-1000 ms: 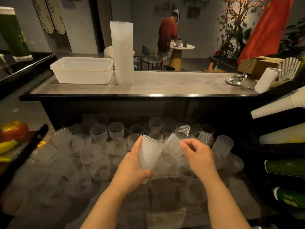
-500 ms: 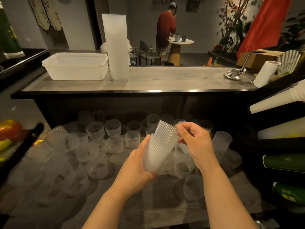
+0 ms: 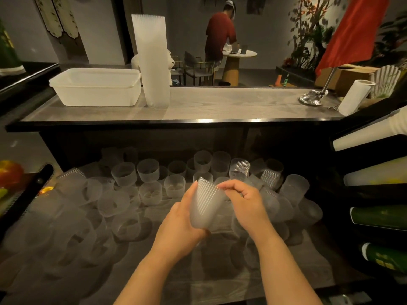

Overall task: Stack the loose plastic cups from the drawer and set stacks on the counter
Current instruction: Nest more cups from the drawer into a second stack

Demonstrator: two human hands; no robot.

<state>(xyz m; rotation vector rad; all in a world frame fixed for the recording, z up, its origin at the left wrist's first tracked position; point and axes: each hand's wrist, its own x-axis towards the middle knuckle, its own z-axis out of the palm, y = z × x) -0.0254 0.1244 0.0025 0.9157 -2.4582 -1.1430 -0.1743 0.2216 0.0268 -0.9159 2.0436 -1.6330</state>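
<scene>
My left hand [image 3: 184, 219] grips a short stack of ribbed translucent cups [image 3: 206, 204] from below, tilted rim-up over the open drawer [image 3: 220, 282]. My right hand [image 3: 243, 202] curls its fingers over the top rim of that stack, touching it. Several loose plastic cups [image 3: 149, 194], some upright and some on their sides, fill the drawer around and behind both hands. A tall stack of cups [image 3: 153, 60] stands on the counter [image 3: 231, 104] at the back left.
A white plastic tub [image 3: 94, 86] sits on the counter left of the tall stack. A paper roll [image 3: 354, 96] and a metal flag base [image 3: 311, 99] stand at the counter's right end. Cup sleeves and green bottles [image 3: 378, 219] line shelves at right. A person works at a far table.
My right hand brought a loose cup onto the stack in my left hand and pushed it down. The stack has shortened and both hands dropped lower over the drawer.
</scene>
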